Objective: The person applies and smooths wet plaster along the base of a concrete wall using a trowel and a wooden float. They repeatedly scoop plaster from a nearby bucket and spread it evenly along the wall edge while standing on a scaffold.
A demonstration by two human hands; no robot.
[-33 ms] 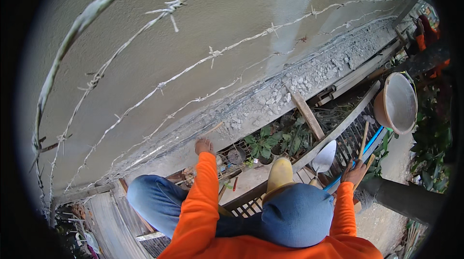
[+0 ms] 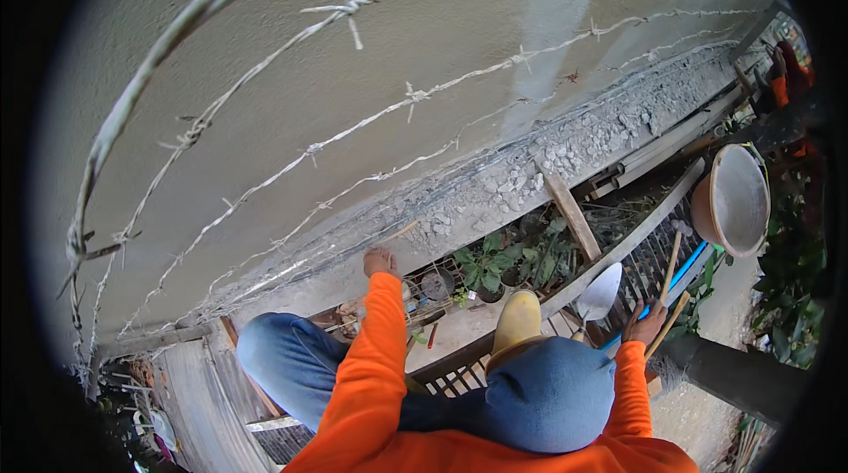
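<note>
My left hand rests on the concrete ledge, fingers lying against it and nothing visible in them. Just beyond it lies a thin, light-brown stick. On the right, my right hand is closed around a wooden stick with a grey lump at its far end. A second wooden stick lies beside that hand, and a blue pipe runs under it. Left of the hand is a trowel with a pale metal blade; its wooden handle points toward my knee.
Barbed wire stretches in several strands before the wall. Broken rubble covers the ledge farther along. A bucket stands at right, near a dark post. Potted plants sit below the ledge. Another person's orange sleeve shows far right.
The whole view has shifted slightly, so things sit a little lower and farther right. My left hand has edged slightly toward the wall along the ledge; the right keeps its hold.
</note>
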